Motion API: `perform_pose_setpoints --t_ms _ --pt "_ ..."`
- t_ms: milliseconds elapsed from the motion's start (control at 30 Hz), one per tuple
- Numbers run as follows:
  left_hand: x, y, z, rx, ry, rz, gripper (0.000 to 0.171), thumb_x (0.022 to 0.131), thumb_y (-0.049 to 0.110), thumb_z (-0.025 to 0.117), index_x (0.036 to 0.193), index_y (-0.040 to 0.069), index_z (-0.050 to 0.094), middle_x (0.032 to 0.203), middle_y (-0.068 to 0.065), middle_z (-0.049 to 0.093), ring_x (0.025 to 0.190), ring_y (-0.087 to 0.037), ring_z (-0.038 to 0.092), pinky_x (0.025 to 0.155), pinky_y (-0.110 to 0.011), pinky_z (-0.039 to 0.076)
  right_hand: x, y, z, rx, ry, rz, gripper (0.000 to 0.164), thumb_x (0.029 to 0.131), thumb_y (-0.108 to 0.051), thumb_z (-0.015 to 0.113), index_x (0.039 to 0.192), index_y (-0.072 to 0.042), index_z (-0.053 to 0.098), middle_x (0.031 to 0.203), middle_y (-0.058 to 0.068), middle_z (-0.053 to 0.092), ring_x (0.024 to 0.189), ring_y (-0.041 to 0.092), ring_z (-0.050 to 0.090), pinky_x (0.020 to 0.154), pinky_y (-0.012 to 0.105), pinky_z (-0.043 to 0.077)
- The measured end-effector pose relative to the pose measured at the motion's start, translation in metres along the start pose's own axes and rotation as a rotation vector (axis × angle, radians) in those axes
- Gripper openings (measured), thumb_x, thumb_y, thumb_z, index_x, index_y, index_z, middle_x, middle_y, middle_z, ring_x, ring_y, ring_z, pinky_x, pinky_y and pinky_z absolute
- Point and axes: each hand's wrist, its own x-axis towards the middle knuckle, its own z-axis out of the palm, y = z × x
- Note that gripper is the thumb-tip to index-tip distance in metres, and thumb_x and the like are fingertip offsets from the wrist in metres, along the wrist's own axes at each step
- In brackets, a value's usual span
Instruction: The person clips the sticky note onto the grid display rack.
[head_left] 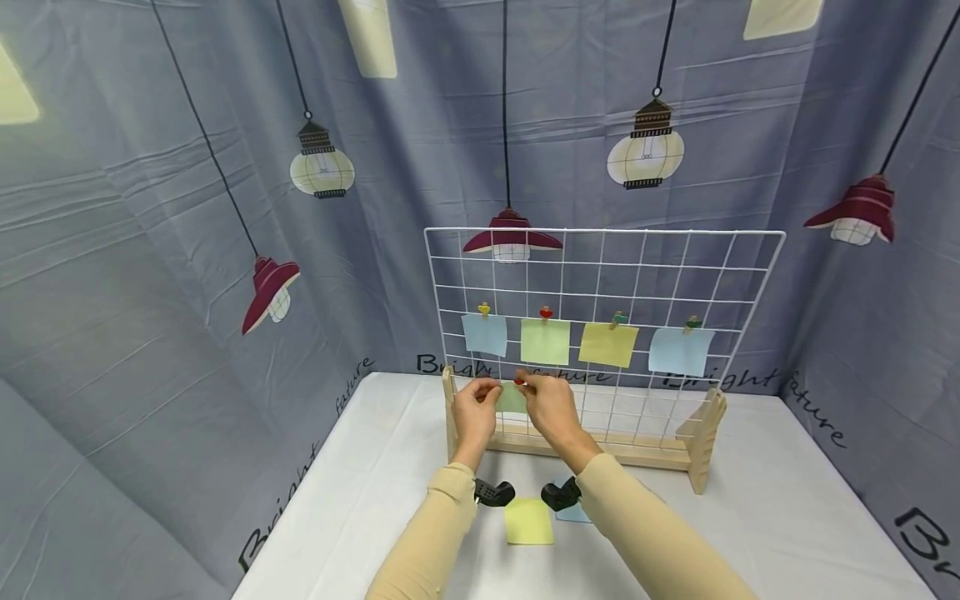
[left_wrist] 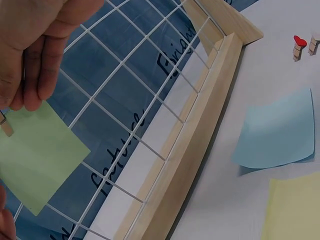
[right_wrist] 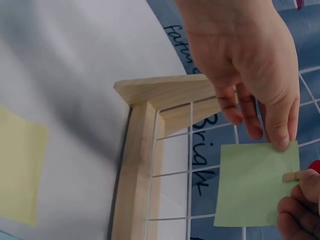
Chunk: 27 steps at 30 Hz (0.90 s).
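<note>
A light green sticky note [head_left: 512, 399] hangs against the lower left of the white wire grid [head_left: 600, 265]. My left hand [head_left: 476, 413] pinches the note's upper left corner between thumb and finger. At the note's top edge my right hand [head_left: 552, 408] pinches a small wooden clothespin [right_wrist: 291, 176] with a red heart. The clothespin's tip overlaps the note; whether it also bites on the wire cannot be seen. Above, a row holds a blue note [head_left: 485, 334], a green note [head_left: 545, 342], a yellow note [head_left: 608, 345] and another blue note [head_left: 680, 352], each under a clothespin.
The grid stands in a wooden base [left_wrist: 200, 145] on a white-covered table [head_left: 337, 508]. A yellow note [head_left: 528, 522] and a blue note [left_wrist: 277, 131] lie in front. Near them rests a red-heart clothespin [left_wrist: 298, 48] beside another clothespin [left_wrist: 313, 45]. A printed curtain [head_left: 420, 150] encloses the table.
</note>
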Motion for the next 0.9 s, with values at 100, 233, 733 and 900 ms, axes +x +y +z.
perform_pose_setpoints --t_ms 100,233,733,900 --pt "-0.001 0.001 0.000 0.005 -0.003 0.004 0.004 0.090 0.008 0.078 0.094 0.007 0.079 0.089 -0.008 0.079 0.078 -0.014 0.071 0.067 -0.021 0.052 -0.004 0.003 -0.001 0.020 -0.023 0.007 0.033 0.097 -0.005 0.069 0.129 -0.008 0.072 0.107 0.014 0.079 0.084 0.026 0.076 0.059 0.030 0.050" --pt "-0.001 0.000 -0.002 0.022 -0.007 0.002 0.004 0.090 0.008 0.078 0.094 0.007 0.078 0.090 -0.008 0.079 0.078 -0.014 0.069 0.069 -0.023 0.053 -0.008 0.009 -0.002 0.015 0.008 -0.025 0.040 0.094 -0.004 0.072 0.132 -0.013 0.071 0.098 0.014 0.080 0.075 0.023 0.073 0.058 0.030 0.049" --pt "-0.011 -0.001 -0.010 0.051 -0.041 -0.001 0.006 0.091 0.011 0.078 0.097 0.013 0.079 0.096 -0.004 0.079 0.079 -0.012 0.066 0.069 -0.024 0.051 -0.021 0.018 -0.007 0.040 0.103 -0.128 0.041 0.093 -0.004 0.075 0.132 -0.014 0.071 0.095 0.013 0.080 0.074 0.026 0.076 0.061 0.038 0.060" --pt "-0.017 0.002 -0.012 0.029 -0.055 0.041 0.010 0.089 0.007 0.079 0.098 0.011 0.079 0.096 -0.004 0.079 0.078 -0.012 0.067 0.069 -0.024 0.052 -0.027 0.020 -0.010 0.065 0.104 -0.094 0.039 0.092 -0.008 0.077 0.131 -0.010 0.072 0.101 0.014 0.079 0.074 0.024 0.076 0.062 0.036 0.060"
